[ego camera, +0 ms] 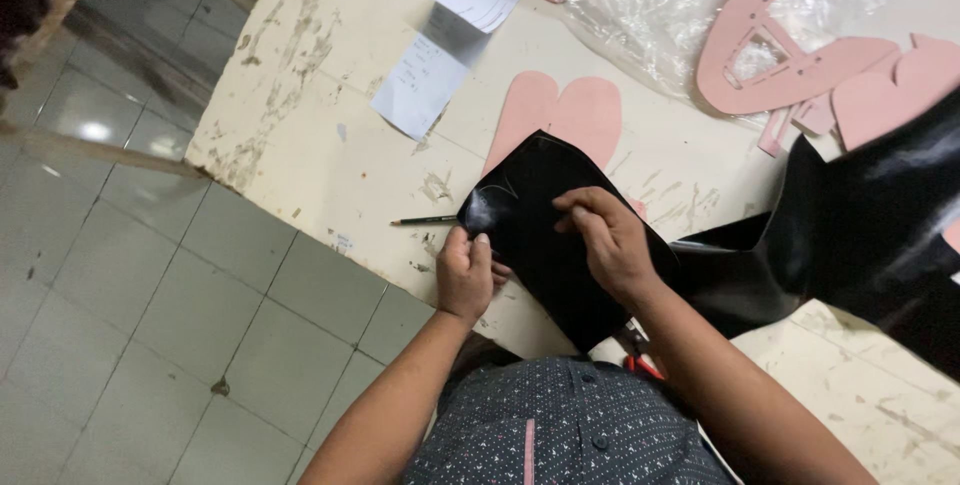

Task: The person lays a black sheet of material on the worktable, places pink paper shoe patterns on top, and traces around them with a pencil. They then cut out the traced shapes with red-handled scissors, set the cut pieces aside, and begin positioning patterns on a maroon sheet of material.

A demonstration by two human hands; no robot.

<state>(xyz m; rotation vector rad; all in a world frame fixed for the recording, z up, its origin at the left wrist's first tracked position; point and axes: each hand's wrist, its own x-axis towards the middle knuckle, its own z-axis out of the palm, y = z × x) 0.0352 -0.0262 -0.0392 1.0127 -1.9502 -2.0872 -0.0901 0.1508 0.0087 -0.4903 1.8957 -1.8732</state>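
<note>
both hands [540, 255] curled close together, forearms converging

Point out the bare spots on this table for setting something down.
Free: the stained table corner left of the folded paper, above the pencil; also the near right edge. Crowded: pink templates, plastic wrap, black leather.

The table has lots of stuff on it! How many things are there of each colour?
Pink cut-out shapes: 5, such as the heart-like one and the big one with a hole; more may be hidden
Black sheets: 2, the piece under both hands and the large one
White paper: 1
Clear plastic bag: 1
Pencil: 1
Total: 10
</note>
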